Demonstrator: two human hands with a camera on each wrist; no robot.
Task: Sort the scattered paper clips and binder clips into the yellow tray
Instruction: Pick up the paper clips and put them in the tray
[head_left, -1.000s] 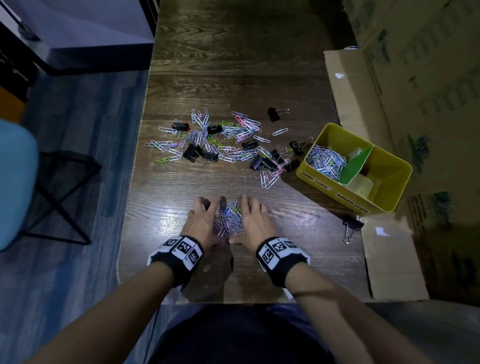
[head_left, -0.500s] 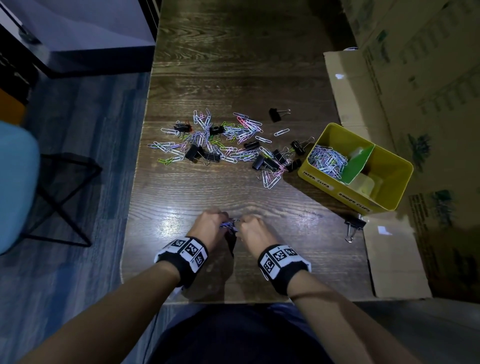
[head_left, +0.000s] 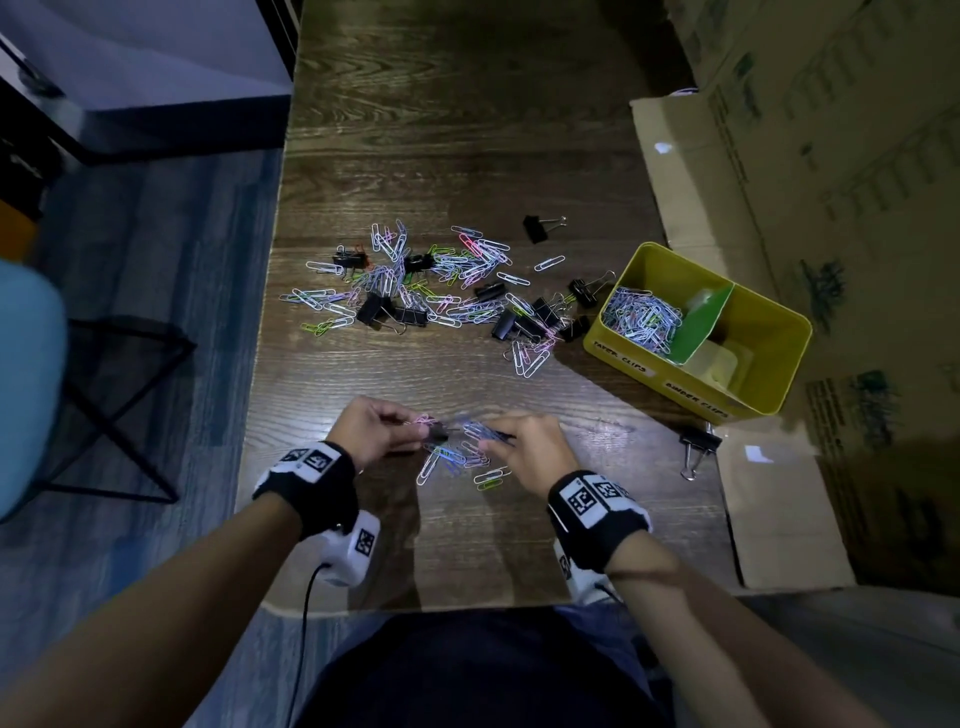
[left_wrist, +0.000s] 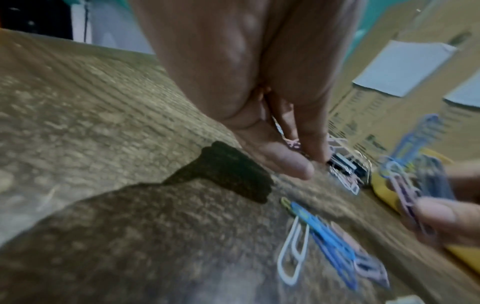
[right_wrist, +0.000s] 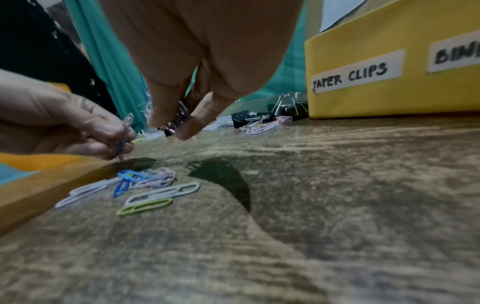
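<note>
Beyond the left hand, whose fingers pinch a few coloured wire paper clips, lies the large unsorted scatter of paper clips and black binder clips. Between both hands, loose clips rest on the dark wooden tabletop. Right hand grips a bunch. Farther right, the yellow divided tray holds paper clips only; its binder side looks, perhaps, unfilled.

The yellow tray carries two white handwritten labels on its near wall: the left label reads "PAPER CLIPS"; the right label shows only "BIN" before the picture edge cuts it. Print on the cardboard boxes at right is too blurred to read
</note>
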